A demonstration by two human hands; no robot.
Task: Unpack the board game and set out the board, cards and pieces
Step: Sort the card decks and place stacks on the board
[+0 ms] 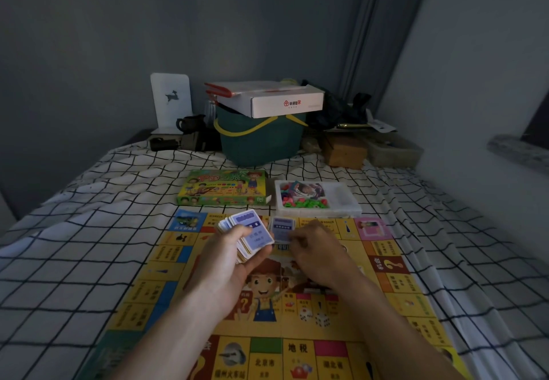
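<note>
The yellow game board (pixel 395 299) lies unfolded on the checked bedsheet in front of me. My left hand (pixel 234 258) grips a thick stack of blue-faced cards (pixel 252 231) above the board's far half. My right hand (pixel 318 249) pinches a single blue card (pixel 282 228) just right of the stack, low over the board. Beyond the board's far edge lie the green and yellow game box (pixel 222 188) and a white plastic tray (pixel 344 204) with pink and green pieces (pixel 306 201) and more cards.
A dark green basket (pixel 261 139) with a white carton (pixel 285 102) on top stands at the bed's far end, with a white bookend (pixel 170 100), dark cups and a brown box (pixel 344 149) beside it. A wall runs along the right.
</note>
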